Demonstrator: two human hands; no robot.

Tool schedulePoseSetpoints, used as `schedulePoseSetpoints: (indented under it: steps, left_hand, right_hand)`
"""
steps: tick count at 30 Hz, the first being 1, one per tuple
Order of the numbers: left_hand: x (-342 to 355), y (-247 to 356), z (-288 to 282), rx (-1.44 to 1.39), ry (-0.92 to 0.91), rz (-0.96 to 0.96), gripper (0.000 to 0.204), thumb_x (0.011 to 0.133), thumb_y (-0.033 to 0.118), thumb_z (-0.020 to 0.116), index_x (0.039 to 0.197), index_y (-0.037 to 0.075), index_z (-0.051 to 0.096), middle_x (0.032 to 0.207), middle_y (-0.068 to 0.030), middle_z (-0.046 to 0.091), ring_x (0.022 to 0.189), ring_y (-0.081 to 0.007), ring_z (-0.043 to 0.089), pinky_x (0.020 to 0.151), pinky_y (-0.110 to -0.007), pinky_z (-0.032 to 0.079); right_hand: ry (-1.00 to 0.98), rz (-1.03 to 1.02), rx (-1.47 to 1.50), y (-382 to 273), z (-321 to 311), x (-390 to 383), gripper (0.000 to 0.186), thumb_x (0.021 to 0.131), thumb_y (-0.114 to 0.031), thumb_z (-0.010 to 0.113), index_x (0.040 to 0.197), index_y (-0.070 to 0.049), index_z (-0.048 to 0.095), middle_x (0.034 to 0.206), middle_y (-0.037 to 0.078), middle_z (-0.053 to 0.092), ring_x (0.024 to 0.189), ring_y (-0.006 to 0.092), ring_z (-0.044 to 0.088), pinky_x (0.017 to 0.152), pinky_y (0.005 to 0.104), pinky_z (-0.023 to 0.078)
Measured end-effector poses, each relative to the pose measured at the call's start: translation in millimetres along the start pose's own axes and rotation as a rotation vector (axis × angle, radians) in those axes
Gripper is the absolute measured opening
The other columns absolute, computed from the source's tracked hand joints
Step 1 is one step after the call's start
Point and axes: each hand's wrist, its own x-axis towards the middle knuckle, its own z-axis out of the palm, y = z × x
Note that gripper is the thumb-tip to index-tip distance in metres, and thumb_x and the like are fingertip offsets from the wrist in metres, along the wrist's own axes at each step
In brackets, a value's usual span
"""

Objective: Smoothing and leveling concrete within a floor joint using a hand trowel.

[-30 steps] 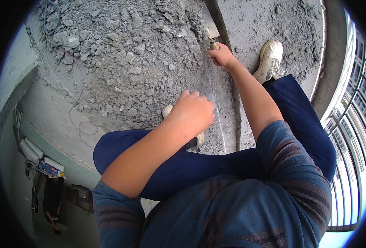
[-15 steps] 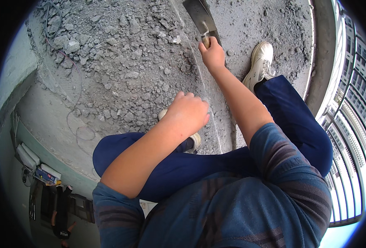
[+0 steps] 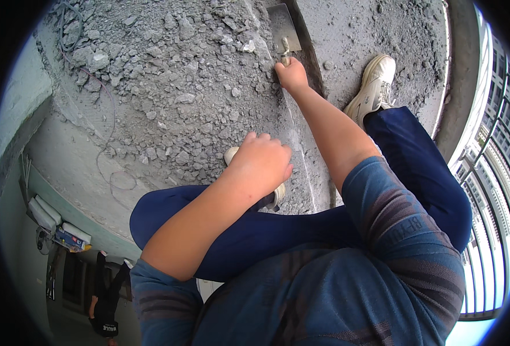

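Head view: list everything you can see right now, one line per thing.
trowel: one, grey metal blade, top centre, by the groove
rubble: many pieces, grey, spread across the floor, upper left
cable: one, thin, dark, looping over the rubble at left
floor groove: one, dark, running down from the trowel
railing: one, pale bars, right edge
other person: one, dark clothes, lower left
shoes: two, white, one top right, one under the left hand
left hand: fisted, resting at the knee
right hand: grip closed on the trowel handle
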Motion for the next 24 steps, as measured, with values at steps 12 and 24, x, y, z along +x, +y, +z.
schedulePoseSetpoints:
  steps: [12,24]
  left_hand:
    - [5.5,-1.6,-0.9,0.003,-0.044,-0.012,0.026,0.090,0.032,0.064,0.092,0.006,0.069,0.093,-0.0101,0.068,0.099,-0.0276,0.063,0.092,-0.042,0.045]
    - [11.7,2.8,-11.0,-0.006,-0.039,0.004,0.026,0.091,0.032,0.063,0.091,0.006,0.069,0.092,-0.0102,0.068,0.099,-0.0275,0.062,0.091,-0.042,0.045]
  right_hand:
    - [-0.187,0.117,0.076,13.4,-11.2,15.4,0.028,0.080,-0.027,0.064,0.085,0.001,0.062,0.062,0.015,0.063,0.048,0.0230,0.061,0.050,0.0376,0.051]
    - [-0.405,0.096,0.289,21.7,-35.8,5.4,0.018,0.081,-0.019,0.063,0.075,-0.006,0.052,0.054,0.005,0.052,0.038,0.0187,0.052,0.036,0.0351,0.039]
